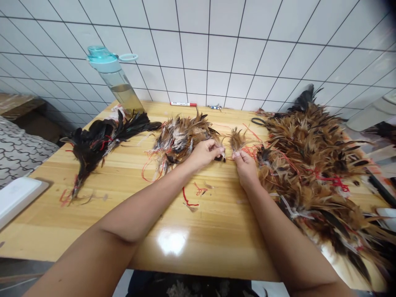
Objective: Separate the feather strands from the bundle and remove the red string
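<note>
The person's right hand (246,165) pinches a small, fluffy brown feather tuft (237,140) upright above the pale, glossy wooden surface (216,239). The left hand (206,152) bunches its fingertips beside a mottled brown-and-grey feather heap (185,134); I can't tell whether they grip anything.

Clear bottle (125,91) with turquoise lid, part-filled with yellowish liquid — before a white tiled wall (193,49). Red-and-white marker (182,104) near the wall's foot. Far left — flat white object (18,196), patterned cloth (23,144) beyond.
</note>
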`<state>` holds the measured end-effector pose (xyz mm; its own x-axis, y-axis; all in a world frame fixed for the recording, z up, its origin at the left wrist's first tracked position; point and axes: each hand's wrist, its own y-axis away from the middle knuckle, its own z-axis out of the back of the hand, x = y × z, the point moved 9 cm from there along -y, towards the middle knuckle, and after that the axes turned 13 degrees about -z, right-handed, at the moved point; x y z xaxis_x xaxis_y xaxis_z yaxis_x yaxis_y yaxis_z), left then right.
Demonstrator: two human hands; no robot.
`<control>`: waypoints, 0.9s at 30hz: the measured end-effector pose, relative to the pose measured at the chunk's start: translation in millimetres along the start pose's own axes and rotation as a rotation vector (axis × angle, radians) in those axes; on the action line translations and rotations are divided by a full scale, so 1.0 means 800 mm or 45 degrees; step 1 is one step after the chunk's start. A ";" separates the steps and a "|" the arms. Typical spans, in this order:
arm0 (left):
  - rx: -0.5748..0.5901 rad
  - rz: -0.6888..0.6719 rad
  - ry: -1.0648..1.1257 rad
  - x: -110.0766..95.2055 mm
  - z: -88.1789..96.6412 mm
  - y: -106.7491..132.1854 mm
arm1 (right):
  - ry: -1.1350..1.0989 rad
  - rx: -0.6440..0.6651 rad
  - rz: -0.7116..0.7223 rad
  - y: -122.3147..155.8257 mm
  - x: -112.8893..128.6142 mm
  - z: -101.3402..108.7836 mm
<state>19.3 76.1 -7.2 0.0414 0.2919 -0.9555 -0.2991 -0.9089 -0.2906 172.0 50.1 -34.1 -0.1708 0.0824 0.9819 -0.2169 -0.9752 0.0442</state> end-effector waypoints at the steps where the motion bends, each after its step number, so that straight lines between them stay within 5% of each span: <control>1: -0.007 0.023 0.029 0.002 -0.001 0.000 | 0.030 -0.005 0.013 0.000 0.001 -0.001; 7: 0.010 0.115 0.106 0.013 -0.011 0.003 | 0.209 -0.023 0.099 -0.001 0.002 -0.006; 14: 0.064 -0.019 -0.253 0.006 -0.007 0.000 | 0.360 -0.011 0.102 -0.001 0.002 -0.013; 21: 0.052 -0.259 -0.353 -0.008 -0.006 0.001 | 0.248 0.109 0.101 -0.004 -0.003 -0.020; 27: 0.153 -0.106 -0.279 0.002 -0.017 0.004 | 0.018 0.094 0.018 -0.005 -0.008 -0.012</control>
<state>31.7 69.4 -10.4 -0.1327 0.4337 -0.8913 -0.4152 -0.8408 -0.3473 165.1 55.5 -42.1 -0.1867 0.0707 0.9799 -0.1431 -0.9887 0.0441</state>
